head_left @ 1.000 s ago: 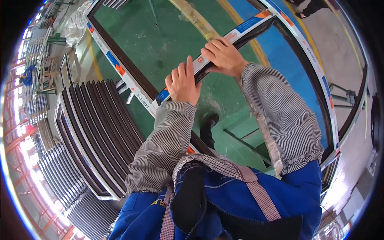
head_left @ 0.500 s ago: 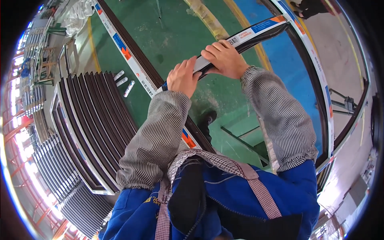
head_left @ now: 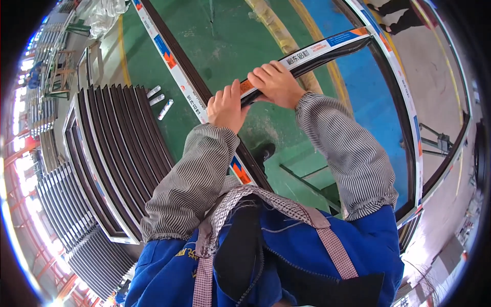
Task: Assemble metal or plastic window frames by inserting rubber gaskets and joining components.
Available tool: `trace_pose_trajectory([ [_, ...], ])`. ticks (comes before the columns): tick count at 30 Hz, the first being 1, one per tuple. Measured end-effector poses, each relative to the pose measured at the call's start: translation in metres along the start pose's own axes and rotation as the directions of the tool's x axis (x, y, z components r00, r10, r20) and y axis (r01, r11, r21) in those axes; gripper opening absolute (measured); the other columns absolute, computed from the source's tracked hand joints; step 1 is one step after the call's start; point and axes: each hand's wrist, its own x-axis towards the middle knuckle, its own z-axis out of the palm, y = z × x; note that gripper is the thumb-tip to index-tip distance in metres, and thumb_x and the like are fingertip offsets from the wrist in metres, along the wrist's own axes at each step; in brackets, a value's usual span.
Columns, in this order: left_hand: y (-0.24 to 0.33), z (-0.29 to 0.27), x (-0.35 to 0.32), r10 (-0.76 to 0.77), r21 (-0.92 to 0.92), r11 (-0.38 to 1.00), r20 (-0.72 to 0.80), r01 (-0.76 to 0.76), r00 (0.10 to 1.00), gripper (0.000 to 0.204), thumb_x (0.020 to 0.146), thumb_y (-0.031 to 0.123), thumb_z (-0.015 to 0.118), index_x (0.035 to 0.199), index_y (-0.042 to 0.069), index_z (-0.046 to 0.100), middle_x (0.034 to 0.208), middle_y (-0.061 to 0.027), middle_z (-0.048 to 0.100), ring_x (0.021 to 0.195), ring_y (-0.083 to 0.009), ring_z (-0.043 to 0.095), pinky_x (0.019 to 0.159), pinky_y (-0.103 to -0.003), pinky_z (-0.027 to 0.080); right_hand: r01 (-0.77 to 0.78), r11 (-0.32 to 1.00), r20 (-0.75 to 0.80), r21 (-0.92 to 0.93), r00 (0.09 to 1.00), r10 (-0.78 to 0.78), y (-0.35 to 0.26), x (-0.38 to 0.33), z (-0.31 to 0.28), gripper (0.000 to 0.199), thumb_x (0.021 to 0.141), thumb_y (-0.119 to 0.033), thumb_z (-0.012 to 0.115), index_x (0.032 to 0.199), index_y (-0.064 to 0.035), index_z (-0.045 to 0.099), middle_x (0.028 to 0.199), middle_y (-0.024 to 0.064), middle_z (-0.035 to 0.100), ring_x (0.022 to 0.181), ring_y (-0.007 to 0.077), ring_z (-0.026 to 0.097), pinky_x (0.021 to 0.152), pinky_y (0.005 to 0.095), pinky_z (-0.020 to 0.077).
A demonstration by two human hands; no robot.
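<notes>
A large dark metal frame, faced with white printed protective film, lies in front of me. Its crossbar (head_left: 318, 50) runs from the long left rail (head_left: 176, 69) up to the right-hand rail (head_left: 403, 82). My left hand (head_left: 225, 108) is closed round the crossbar's left end, close to the left rail. Just to its right, my right hand (head_left: 275, 85) grips the same bar from above, with its thumb underneath. An orange patch of film shows on the bar between the hands. The exact joint at the left rail is hidden behind my left hand.
Many dark framed panels (head_left: 120, 133) stand in a row at the left. Several small tubes (head_left: 165, 109) lie on the green floor beside them. A yellow-wrapped beam (head_left: 271, 23) and a blue surface (head_left: 360, 77) are under the frame. A person's dark-clothed legs (head_left: 404, 18) show at the far right.
My right hand has shifted left and slightly nearer along the crossbar, uncovering more printed film. My left hand has moved slightly left and stays closed on the bar. The whole view has shifted a little.
</notes>
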Motion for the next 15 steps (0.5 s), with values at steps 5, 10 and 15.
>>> trace_pose_trajectory([
  [5,-0.008,0.005,0.005,-0.042,-0.053,0.998,0.027,0.044,0.999,0.061,0.069,0.025,0.08,0.121,0.009,0.051,0.096,-0.0059,0.06,0.088,-0.0242,0.062,0.073,-0.039,0.05,-0.084,0.993,0.031,0.079,0.996,0.082,-0.01,0.01,0.002,0.059,0.063,-0.031,0.08,0.11,-0.0101,0.052,0.101,0.0038,0.054,0.097,0.0233,0.053,0.09,0.0403,0.0412],
  [10,-0.011,0.004,0.007,0.059,-0.127,0.99,-0.031,-0.063,0.998,0.053,0.073,0.023,0.077,0.117,0.008,0.052,0.096,-0.0067,0.061,0.086,-0.0261,0.063,0.07,-0.04,0.051,-0.048,0.996,0.0,0.073,0.999,0.048,-0.002,0.004,0.005,0.055,0.063,-0.031,0.08,0.107,-0.0113,0.053,0.1,0.0035,0.055,0.096,0.0232,0.054,0.088,0.0391,0.0414],
  [15,-0.008,0.006,0.002,0.032,-0.081,0.996,-0.086,-0.039,0.996,0.046,0.076,0.022,0.073,0.115,0.008,0.053,0.092,-0.006,0.06,0.084,-0.0249,0.063,0.071,-0.038,0.052,-0.056,0.996,-0.008,0.07,0.998,0.056,-0.006,0.007,0.0,0.057,0.064,-0.032,0.079,0.11,-0.0102,0.054,0.102,0.005,0.055,0.097,0.0253,0.055,0.089,0.04,0.042],
])
